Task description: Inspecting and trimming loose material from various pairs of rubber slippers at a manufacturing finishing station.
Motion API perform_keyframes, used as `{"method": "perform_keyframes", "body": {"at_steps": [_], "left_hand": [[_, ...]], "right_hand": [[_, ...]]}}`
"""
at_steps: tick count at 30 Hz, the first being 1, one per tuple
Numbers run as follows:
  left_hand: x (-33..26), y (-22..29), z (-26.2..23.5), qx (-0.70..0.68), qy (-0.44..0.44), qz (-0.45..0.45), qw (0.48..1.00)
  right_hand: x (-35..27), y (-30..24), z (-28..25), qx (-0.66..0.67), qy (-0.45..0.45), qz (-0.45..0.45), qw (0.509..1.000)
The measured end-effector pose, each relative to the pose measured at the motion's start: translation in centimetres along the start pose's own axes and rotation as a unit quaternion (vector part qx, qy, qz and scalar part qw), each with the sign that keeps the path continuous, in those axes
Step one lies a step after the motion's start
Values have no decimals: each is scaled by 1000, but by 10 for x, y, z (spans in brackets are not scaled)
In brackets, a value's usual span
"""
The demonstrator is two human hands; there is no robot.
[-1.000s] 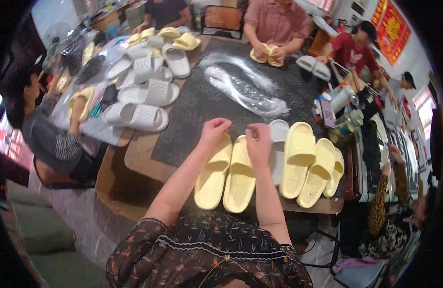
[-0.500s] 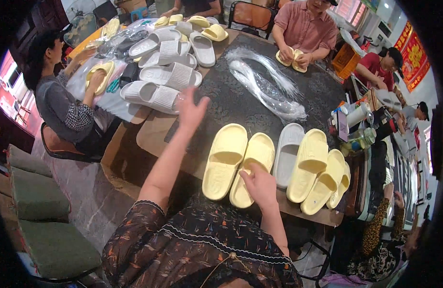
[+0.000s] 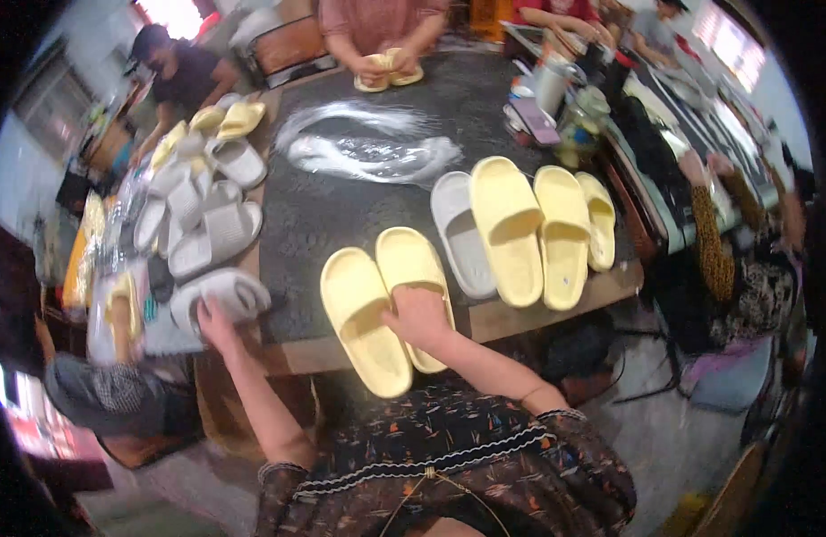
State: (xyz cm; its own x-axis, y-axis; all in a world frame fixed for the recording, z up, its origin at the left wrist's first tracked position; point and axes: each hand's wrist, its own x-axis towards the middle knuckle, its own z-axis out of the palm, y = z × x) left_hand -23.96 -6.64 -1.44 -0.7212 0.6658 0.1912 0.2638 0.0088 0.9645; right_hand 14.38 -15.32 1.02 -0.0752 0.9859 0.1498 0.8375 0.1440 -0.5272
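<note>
People sit around a big dark bench (image 3: 297,233) with lots of slippers on it. A moment ago the left hand (image 3: 218,324) was up with its fingers spread; now it is on the near grey slipper (image 3: 238,295). So each hand is at a slipper. The right hand (image 3: 422,322) is in the right yellow slipper (image 3: 408,255), near the front edge, thumb out, fingertips hidden. I cannot tell how tightly either hand holds.

2 slippers (image 3: 355,295) on the table (image 3: 328,210) between a slipper pile (image 3: 223,228) left and 4 slippers (image 3: 507,210) right.
</note>
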Motion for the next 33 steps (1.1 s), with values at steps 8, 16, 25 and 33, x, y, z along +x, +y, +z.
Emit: {"method": "perform_keyframes", "body": {"at_steps": [8,16,25,33], "left_hand": [[-64,65,-14,-65,-120,25,990],[-112,100,30,3,-352,310,883],[-157,150,89,78,-500,528,682],[-170,107,98,162,-496,431,736]], "right_hand": [[-32,11,-93,86,174,-103,975],[-30,125,-191,-44,422,125,897],[-27,297,-245,-57,377,323,866],[-25,253,-209,2,382,321,867]]}}
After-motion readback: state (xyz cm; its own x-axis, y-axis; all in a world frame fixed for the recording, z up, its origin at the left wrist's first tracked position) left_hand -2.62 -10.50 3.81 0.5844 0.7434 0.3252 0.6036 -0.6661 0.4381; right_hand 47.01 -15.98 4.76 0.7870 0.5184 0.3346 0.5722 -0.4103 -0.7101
